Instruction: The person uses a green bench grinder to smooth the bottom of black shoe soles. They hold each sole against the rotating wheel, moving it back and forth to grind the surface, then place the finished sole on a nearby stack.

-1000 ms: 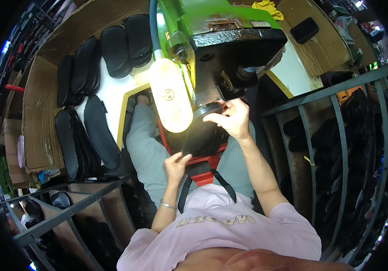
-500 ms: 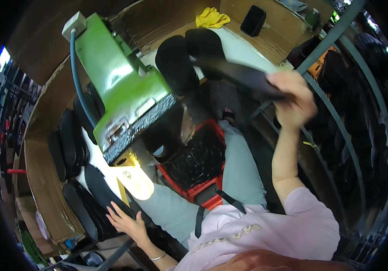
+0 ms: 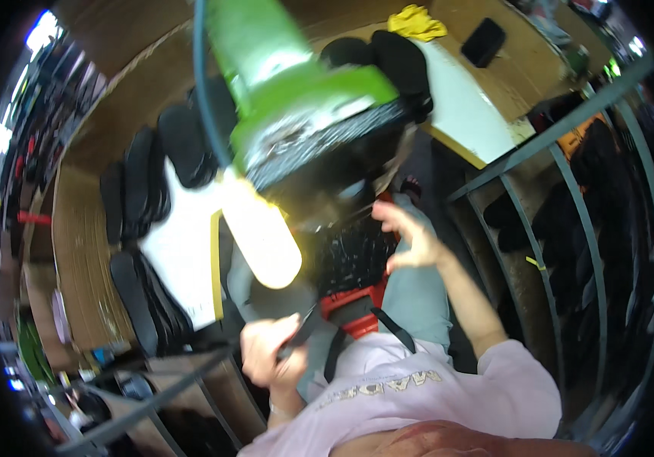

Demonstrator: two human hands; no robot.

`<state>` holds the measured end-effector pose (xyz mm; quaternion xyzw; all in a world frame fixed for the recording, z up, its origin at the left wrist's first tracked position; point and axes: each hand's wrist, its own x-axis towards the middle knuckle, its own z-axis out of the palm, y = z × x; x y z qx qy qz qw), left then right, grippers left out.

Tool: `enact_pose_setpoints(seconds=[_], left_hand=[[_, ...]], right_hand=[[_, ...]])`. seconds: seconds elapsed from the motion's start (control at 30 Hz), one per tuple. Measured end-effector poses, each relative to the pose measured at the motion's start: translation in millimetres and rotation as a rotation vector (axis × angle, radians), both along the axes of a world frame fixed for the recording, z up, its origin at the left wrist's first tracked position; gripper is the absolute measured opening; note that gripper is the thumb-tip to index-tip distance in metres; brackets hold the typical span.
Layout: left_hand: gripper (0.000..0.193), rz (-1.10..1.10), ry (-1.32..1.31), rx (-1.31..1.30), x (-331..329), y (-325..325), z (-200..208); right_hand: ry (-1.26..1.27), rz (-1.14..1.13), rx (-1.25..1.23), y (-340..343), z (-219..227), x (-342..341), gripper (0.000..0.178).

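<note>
My left hand [image 3: 270,352] is closed round a thin black shoe insole [image 3: 300,335], seen nearly edge-on, low in front of my lap. My right hand [image 3: 411,236] is empty, its fingers apart, beside the dark underside of the green machine [image 3: 315,107]. From that machine juts a pale rounded plate [image 3: 266,240], glaring under a yellow light, just above my left hand. Stacks of black insoles [image 3: 148,305] lie on the white board at the left. More black insoles [image 3: 401,72] are piled behind the machine.
Cardboard walls [image 3: 87,244] edge the white tabletop [image 3: 178,251]. A yellow cloth [image 3: 417,23] and a dark flat object [image 3: 483,42] lie at the back. Grey metal racks [image 3: 571,206] stand at the right, with another metal frame [image 3: 159,400] at lower left. A red-framed black seat [image 3: 354,301] sits between my legs.
My right hand has let go of its black insole and moved left toward the machine. My left hand has picked up the insole from the left board and brought it to my lap.
</note>
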<state>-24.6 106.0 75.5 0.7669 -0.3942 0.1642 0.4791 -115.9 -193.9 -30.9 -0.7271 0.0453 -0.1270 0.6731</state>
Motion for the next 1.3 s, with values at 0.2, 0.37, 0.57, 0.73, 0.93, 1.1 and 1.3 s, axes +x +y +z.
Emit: enact_pose_setpoints(seconds=[0.2, 0.37, 0.57, 0.73, 0.93, 1.1, 1.3], left_hand=[[0.018, -0.196, 1.018, -0.426, 6, -97, -57], [0.017, -0.137, 0.798, -0.408, 18, -126, -68], [0.021, -0.065, 0.838, -0.631, 12, -116, -82], [0.020, -0.091, 0.888, -0.533, 16, -97, -86], [0.035, -0.169, 0.947, -0.689, 27, -88, -66], [0.030, -0.176, 1.043, -0.803, 58, -41, -66], [0.048, -0.185, 1.151, -0.774, 82, 26, -99]], right_hand=[[0.440, 0.042, 0.512, 87, -84, -76, 0.059], [0.217, -0.196, 0.938, 113, -78, -92, 0.038], [-0.065, -0.569, 1.026, 68, -69, -105, 0.062], [-0.201, -0.666, 0.686, -12, 5, -56, 0.047], [-0.258, -0.575, 0.606, -49, 40, 14, 0.049], [-0.256, -0.457, 0.733, -12, 11, 34, 0.041], [-0.310, -0.335, 0.709, 56, 17, 51, 0.039]])
